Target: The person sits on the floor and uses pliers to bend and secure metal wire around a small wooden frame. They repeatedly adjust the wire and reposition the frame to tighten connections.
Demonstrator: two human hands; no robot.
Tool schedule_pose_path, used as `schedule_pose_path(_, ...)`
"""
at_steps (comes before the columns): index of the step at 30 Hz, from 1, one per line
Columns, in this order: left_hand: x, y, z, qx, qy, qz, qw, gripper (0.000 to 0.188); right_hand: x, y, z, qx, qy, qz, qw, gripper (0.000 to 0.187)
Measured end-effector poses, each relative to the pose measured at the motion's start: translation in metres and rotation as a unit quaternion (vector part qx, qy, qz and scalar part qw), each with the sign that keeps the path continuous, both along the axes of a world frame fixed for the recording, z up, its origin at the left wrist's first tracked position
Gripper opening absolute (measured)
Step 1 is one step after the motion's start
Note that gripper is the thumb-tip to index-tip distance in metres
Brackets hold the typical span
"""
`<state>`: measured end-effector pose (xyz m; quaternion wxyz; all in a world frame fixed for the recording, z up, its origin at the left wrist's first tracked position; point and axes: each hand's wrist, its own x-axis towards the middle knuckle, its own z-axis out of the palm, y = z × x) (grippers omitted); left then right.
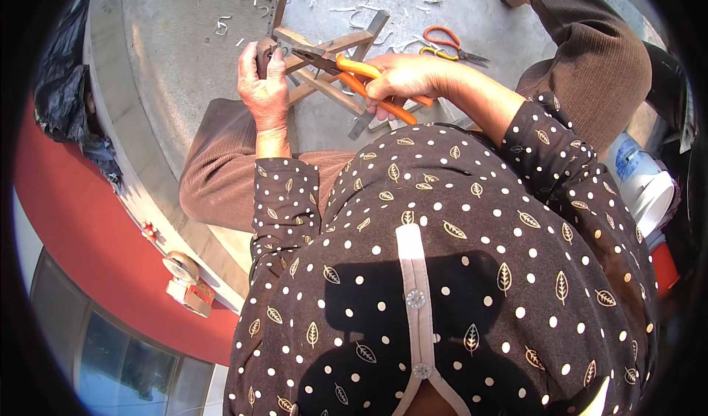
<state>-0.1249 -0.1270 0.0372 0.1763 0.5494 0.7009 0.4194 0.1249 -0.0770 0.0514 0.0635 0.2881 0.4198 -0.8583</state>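
A wooden frame of crossed bars (330, 90), like that of a folding stool, stands in front of me between my legs. My left hand (265, 97) is closed around the brown end of one of its bars, thumb on the near side. In my right hand (407, 79) is a pair of pliers (357, 67) with orange handles, its dark jaws pointing left. The jaw tips reach the frame close to my left thumb. Whether they grip anything there is too small to tell.
Scissors (451, 49) with red and yellow handles lie on the concrete floor beyond my right hand. White strip scraps (359, 19) are scattered around the frame. Black plastic sheeting (60, 84) is at the far left, a small box (193, 298) at lower left, and a white container (653, 202) at right.
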Motion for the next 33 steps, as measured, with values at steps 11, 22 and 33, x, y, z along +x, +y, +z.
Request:
schedule_pose_path(11,0.007,0.0,0.003,-0.022,-0.036,-0.017,0.999,0.037,-0.002,0.0,-0.007,-0.068,0.021,-0.004,0.997,0.033)
schedule_pose_path(22,-0.003,0.002,0.001,-0.036,-0.04,-0.006,0.999,0.034,-0.01,-0.007,-0.011,0.152,-0.028,0.014,0.988,0.025)
schedule_pose_path(33,0.0,0.003,0.002,-0.044,-0.092,-0.013,0.995,0.034,-0.005,-0.005,-0.003,-0.039,0.004,-0.045,0.998,0.03)
